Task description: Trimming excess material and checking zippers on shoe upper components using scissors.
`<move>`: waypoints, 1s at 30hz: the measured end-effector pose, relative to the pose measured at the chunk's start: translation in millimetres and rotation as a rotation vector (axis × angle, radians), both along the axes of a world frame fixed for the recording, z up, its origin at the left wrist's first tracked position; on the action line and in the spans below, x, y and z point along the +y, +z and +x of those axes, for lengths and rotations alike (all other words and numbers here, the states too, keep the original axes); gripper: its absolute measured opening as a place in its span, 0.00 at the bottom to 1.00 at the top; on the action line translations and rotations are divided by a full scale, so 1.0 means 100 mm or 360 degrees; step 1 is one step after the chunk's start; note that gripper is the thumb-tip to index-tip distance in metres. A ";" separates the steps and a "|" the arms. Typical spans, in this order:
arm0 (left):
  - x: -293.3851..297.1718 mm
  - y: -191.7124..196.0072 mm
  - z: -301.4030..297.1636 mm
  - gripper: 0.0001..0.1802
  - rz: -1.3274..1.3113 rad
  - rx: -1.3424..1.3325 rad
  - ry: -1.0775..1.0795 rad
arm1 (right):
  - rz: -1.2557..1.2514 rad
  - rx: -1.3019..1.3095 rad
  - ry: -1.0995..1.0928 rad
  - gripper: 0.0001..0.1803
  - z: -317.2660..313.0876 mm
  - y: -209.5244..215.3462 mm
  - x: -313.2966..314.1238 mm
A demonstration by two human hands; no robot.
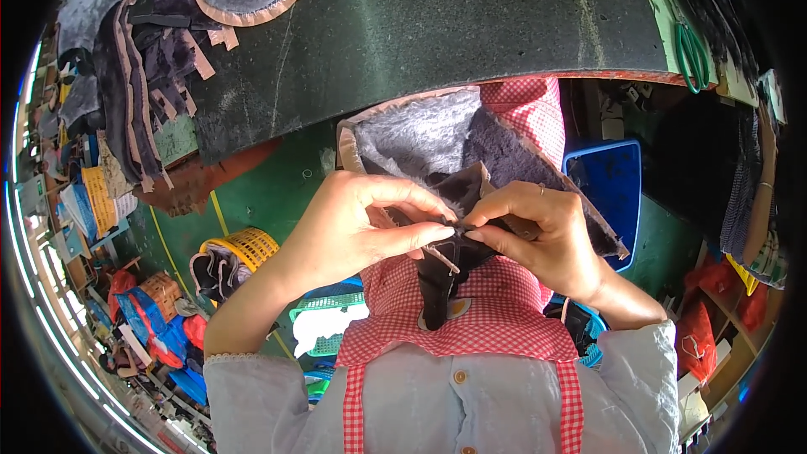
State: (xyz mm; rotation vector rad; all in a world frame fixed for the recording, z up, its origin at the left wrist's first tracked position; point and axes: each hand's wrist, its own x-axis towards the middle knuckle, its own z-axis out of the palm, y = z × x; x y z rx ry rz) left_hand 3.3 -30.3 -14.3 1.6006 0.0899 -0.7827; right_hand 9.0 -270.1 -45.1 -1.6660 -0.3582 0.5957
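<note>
- The left fingers (399, 241) are closed in a small pinch on the dark cloth (435, 282). If they press too softly, the cloth could slip out.
- The right fingers (507, 244) pinch the same dark cloth, just beside the left ones. If the two sides pull apart too hard, the cloth could rip or stretch.
- The dark cloth is in front of the person's chest. The fingertips hide the bit between them, so I cannot tell if something tiny is in there.
- One part of the cloth hangs over the red checked apron (388, 307). It could fold the wrong way if it rubs there.
- The furry grey piece (416, 139) is just past the fingers, near the edge of the tabletop (420, 25). If it is joined to the cloth, which I cannot tell, its weight could tug.
- The blue bin (622, 193) is to the right. If the furry grey piece slides, it could fall on the green floor (286, 193) and get dirty.
</note>
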 end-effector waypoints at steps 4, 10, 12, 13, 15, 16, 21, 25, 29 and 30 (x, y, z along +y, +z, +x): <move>-0.01 0.05 0.01 0.07 0.0056 -0.0054 -0.0056 | 0.0011 0.0020 0.0036 0.11 0.01 0.09 -0.01; -0.01 0.04 0.00 0.07 0.0013 -0.0022 -0.0029 | -0.0116 -0.0012 0.0116 0.15 0.05 0.12 -0.02; -0.01 0.04 0.02 0.07 0.0016 -0.0021 -0.0045 | -0.0130 0.0002 0.0110 0.15 0.05 0.12 -0.01; -0.02 0.05 0.02 0.08 0.0025 -0.0022 -0.0055 | -0.0082 -0.0030 0.0070 0.16 0.05 0.12 0.01; -0.03 0.06 0.02 0.08 0.0036 -0.0051 -0.0060 | -0.0031 -0.0062 0.0030 0.16 0.05 0.13 0.04; -0.04 0.05 0.02 0.07 0.0041 -0.0079 -0.0066 | -0.0020 -0.0094 0.0012 0.16 0.05 0.12 0.04; -0.05 0.07 0.06 0.07 0.0012 0.0031 -0.0058 | 0.0087 -0.0259 -0.0043 0.16 0.03 0.08 0.03; -0.05 -0.01 0.03 0.07 -0.0085 0.0006 -0.0011 | 0.0014 -0.0281 -0.0033 0.15 0.02 0.04 0.03; -0.04 0.02 0.05 0.07 -0.0053 0.0026 -0.0045 | 0.0051 -0.0345 -0.0034 0.14 0.00 0.01 0.02; -0.03 0.03 0.05 0.06 -0.0050 0.0030 -0.0067 | 0.0053 -0.0346 -0.0032 0.14 0.00 0.01 0.01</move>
